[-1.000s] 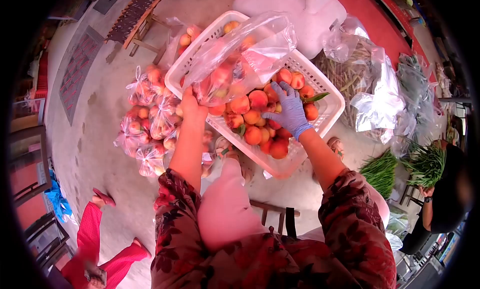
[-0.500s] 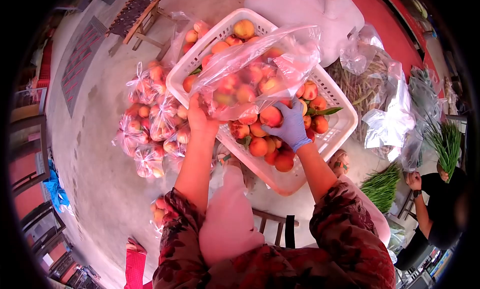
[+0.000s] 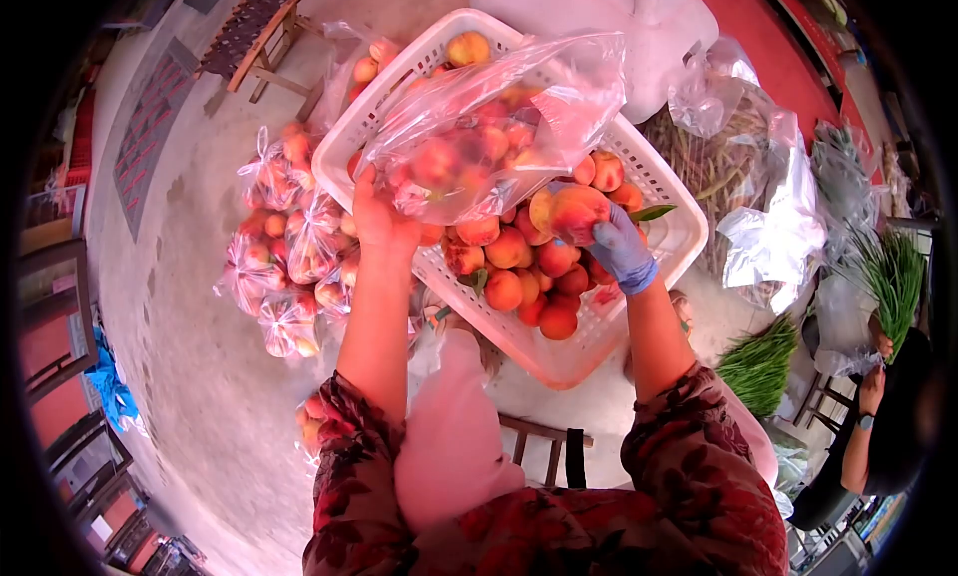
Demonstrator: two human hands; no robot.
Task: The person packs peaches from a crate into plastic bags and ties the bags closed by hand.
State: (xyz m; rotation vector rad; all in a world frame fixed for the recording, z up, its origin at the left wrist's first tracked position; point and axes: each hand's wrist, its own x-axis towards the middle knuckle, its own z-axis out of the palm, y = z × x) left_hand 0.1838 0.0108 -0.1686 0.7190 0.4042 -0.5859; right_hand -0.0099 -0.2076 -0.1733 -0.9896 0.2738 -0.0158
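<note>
OK, R hand (image 3: 623,249) grips fruit (image 3: 577,215), L hand (image 3: 387,215) plastic bag (image 3: 477,159), fingers (image 3: 606,237) partly hid.

Bright pink-tinted light washes the floor (image 3: 200,376); glare whitens plastic sheeting (image 3: 768,232) near three o'clock. Bagged fruit (image 3: 493,144) toward twelve looks hazy. Fisheye distortion bends the edges; corners fall black.

Before you stands the basket (image 3: 561,364), with peaches (image 3: 504,290) in it and a plastic bag (image 3: 484,157) over part of it. To its left, knotted bags (image 3: 310,245) lie on the floor; a stool (image 3: 257,29) stands beyond those. To your right, cut greens (image 3: 758,366) lie near a co-worker (image 3: 898,426).
</note>
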